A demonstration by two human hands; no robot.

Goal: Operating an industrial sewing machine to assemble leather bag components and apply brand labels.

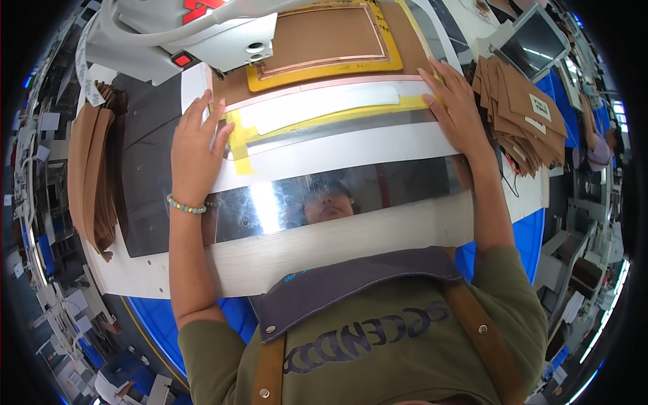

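You're resting your left hand, fingers slightly spread, at 9 o'clock of the tape; your right hand, likewise, at 3. Yellow frame is lying at 12.

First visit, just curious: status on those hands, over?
Left hand, right hand open, at yellow tape ends. Yellow frame just beyond. White machine close beyond left hand.

Strip before frame, between left panels and right panels

view: head, left fisheye | faces: down | range: near, above left hand and right hand | spans: worktable
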